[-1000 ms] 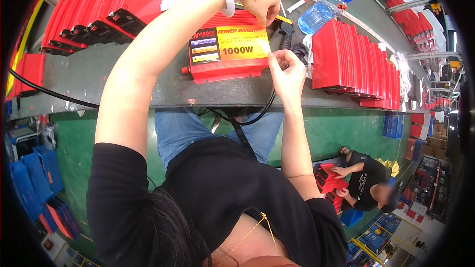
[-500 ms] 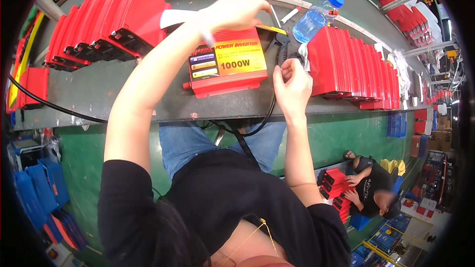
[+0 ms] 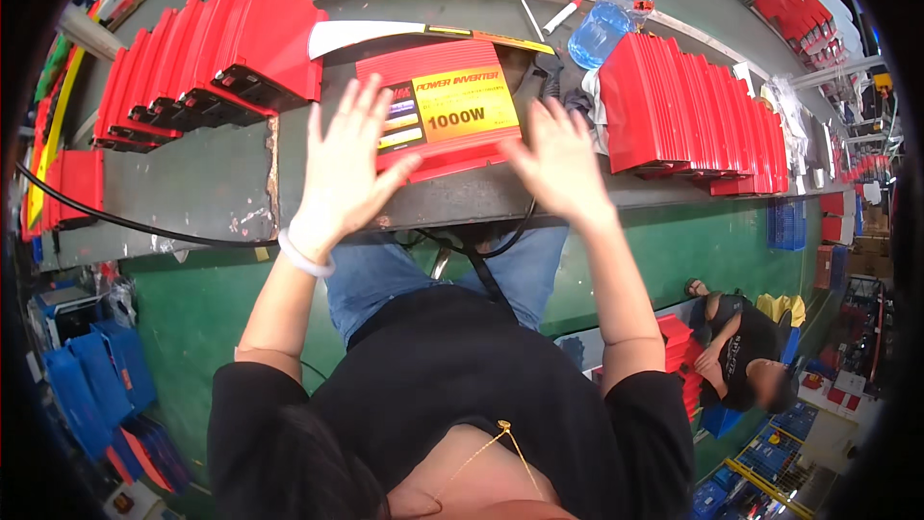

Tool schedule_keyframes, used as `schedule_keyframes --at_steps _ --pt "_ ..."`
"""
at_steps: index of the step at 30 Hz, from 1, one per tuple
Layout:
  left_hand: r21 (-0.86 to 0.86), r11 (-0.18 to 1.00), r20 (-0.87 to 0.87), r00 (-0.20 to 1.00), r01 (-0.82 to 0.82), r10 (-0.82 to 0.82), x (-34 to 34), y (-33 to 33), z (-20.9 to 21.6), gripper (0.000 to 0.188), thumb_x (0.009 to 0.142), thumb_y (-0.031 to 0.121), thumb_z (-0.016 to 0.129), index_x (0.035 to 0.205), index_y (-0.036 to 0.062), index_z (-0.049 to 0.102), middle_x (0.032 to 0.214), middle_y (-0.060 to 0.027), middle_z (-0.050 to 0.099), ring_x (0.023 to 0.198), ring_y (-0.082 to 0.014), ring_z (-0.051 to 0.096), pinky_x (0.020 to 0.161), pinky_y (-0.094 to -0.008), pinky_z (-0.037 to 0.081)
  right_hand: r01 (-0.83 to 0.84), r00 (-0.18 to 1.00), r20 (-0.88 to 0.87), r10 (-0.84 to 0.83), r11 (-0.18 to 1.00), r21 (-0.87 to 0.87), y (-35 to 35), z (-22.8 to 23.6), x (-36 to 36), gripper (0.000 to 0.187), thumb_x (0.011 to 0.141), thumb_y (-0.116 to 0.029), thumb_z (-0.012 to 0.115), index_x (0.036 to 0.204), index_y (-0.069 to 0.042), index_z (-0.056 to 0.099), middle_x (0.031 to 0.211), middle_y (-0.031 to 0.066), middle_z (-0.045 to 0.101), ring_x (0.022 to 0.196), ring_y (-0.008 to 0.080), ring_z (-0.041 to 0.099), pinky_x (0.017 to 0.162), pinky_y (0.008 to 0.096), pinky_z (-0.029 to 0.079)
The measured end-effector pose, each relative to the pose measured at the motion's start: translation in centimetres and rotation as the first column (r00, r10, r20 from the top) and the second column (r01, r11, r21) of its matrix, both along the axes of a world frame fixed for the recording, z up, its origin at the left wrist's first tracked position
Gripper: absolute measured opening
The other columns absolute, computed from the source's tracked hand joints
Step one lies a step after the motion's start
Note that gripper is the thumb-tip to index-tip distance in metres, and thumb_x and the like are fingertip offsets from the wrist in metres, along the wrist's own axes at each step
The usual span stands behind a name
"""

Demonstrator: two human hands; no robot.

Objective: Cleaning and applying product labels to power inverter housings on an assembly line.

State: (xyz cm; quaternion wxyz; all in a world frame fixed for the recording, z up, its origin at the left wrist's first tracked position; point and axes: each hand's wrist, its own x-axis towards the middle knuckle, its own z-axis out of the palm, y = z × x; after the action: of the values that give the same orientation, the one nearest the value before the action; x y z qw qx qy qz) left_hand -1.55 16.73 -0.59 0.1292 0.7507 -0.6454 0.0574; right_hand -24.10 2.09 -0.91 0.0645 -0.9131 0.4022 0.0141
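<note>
One red ribbed metal box with a yellow label on top (image 3: 445,116) lies flat on the grey worn workbench (image 3: 192,188), close to its near edge and straight in front of the person. Both hands hover over it with fingers spread and palms down, holding nothing: the left hand (image 3: 345,169) covers the box's left end (whether it actually touches the casing cannot be told), and the right hand (image 3: 556,162) sits just off its right near corner. A white bangle (image 3: 303,255) rings the left wrist. Left of the box stands a row of red finned casings (image 3: 197,67); to the right, another upright stack of red casings (image 3: 693,116). Farther off, a clear plastic bottle with a blue cap (image 3: 611,14) lies tilted.
</note>
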Motion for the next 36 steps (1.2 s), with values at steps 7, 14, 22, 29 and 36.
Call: schedule_keyframes --at_steps 7,14,22,29,36 --pt "-0.077 0.995 -0.063 0.996 0.059 -0.064 -3.0 -1.0 -0.3 0.069 0.092 0.048 0.052 0.142 0.0025 0.04 0.152 -0.0138 0.033 0.143 -0.0252 0.026 0.115 -0.0539 0.012 -0.226 0.764 0.601 0.236 0.97 -0.093 0.4 -0.3 3.2 0.047 0.098 -0.025 0.045 0.14 -0.003 0.043 0.147 0.0143 0.04 0.138 0.0315 0.034 0.113 0.043 0.026" --pt "-0.047 0.993 0.033 0.994 0.11 -0.108 -0.6 0.5 -0.6 0.073 0.089 0.055 0.052 0.14 0.003 0.043 0.147 -0.0138 0.04 0.139 -0.025 0.033 0.114 -0.0517 0.017 -0.304 0.887 0.293 0.356 0.93 -0.208 0.9 -1.3 4.8 0.063 0.094 -0.038 0.051 0.144 -0.003 0.035 0.152 0.0128 0.033 0.141 0.0285 0.029 0.114 0.0461 0.022" --pt "-0.003 0.952 -0.016 0.952 -0.307 0.307 2.8 5.5 -0.8 0.074 0.09 0.053 0.051 0.141 -0.0005 0.039 0.148 -0.0139 0.039 0.141 -0.0284 0.029 0.115 -0.0516 0.017 -0.267 0.918 0.229 0.325 0.931 -0.251 1.5 -1.1 5.2 0.071 0.093 -0.043 0.052 0.145 0.001 0.032 0.152 0.0146 0.031 0.142 0.0286 0.027 0.114 0.0482 0.019" --pt "-0.012 0.998 -0.418 0.907 -0.068 0.057 -0.2 5.3 -3.0 0.062 0.095 0.036 0.047 0.146 0.0039 0.032 0.153 -0.0127 0.031 0.144 -0.0279 0.022 0.116 -0.0522 0.012 -0.238 0.906 0.292 0.307 0.939 -0.248 4.4 -1.9 8.6 0.088 0.089 -0.055 0.054 0.139 0.014 0.031 0.149 0.0295 0.028 0.142 0.0388 0.024 0.116 0.0456 0.019" --pt "-0.152 0.988 -0.672 0.735 -0.024 -0.086 -0.9 5.1 -5.7 0.068 0.089 0.026 0.051 0.149 0.0041 0.026 0.153 -0.0183 0.028 0.144 -0.0331 0.021 0.115 -0.0546 0.013 -0.433 0.807 0.349 0.476 0.88 -0.197 8.5 -1.2 13.7 0.07 0.091 -0.048 0.051 0.136 0.004 0.042 0.143 0.0244 0.04 0.138 0.0365 0.033 0.114 0.0486 0.021"
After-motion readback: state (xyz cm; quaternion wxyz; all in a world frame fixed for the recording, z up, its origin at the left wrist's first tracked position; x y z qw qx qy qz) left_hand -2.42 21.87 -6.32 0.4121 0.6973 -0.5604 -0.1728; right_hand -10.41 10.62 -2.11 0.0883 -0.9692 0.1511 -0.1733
